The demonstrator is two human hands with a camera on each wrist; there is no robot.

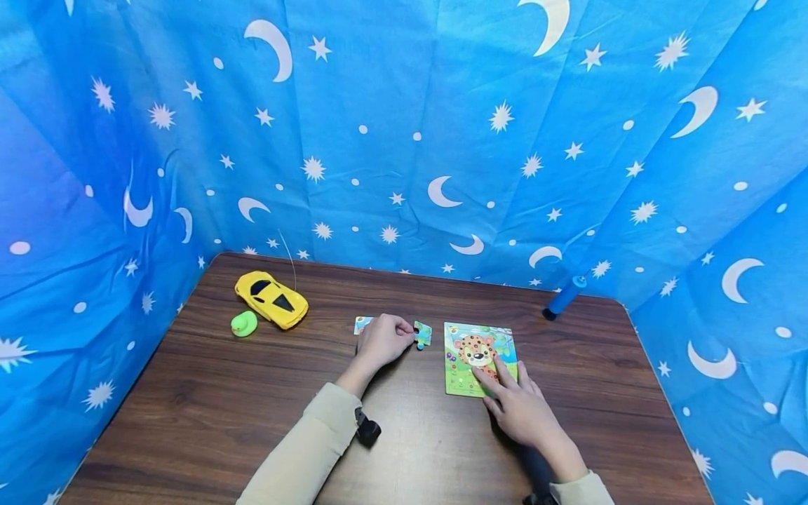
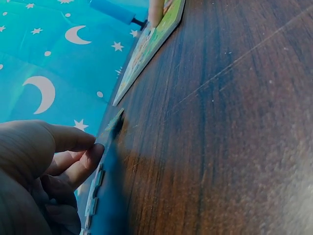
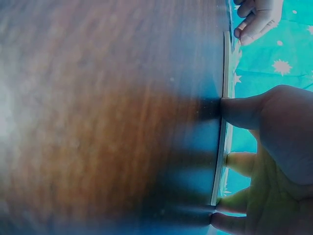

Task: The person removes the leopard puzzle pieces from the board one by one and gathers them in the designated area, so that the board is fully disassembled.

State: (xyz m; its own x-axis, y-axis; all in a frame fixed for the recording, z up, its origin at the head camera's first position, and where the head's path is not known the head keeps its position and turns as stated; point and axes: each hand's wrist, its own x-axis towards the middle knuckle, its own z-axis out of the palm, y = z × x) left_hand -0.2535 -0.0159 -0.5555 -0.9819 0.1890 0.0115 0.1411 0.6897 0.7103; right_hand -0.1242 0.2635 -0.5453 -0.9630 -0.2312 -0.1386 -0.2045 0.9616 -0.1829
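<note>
My left hand (image 1: 384,341) pinches a small green and blue jigsaw piece (image 1: 423,335) at its left edge. In the left wrist view, the piece (image 2: 115,120) juts out past the thumb and fingertip. Partly hidden behind this hand, other jigsaw pieces (image 1: 362,324) lie on the table, and their notched edges show in the left wrist view. My right hand (image 1: 520,410) rests with spread fingers on the lower right of a picture board (image 1: 461,382) with a spotted leopard cub on it. Its thumb touches the board's near edge in the right wrist view.
A yellow toy car (image 1: 273,298) with a thin antenna stands at the table's back left, next to a green rubber duck (image 1: 244,323). At the back right is a blue pump-like tube (image 1: 564,299). A blue curtain (image 1: 379,140) with moons and stars surrounds the brown table (image 1: 208,393).
</note>
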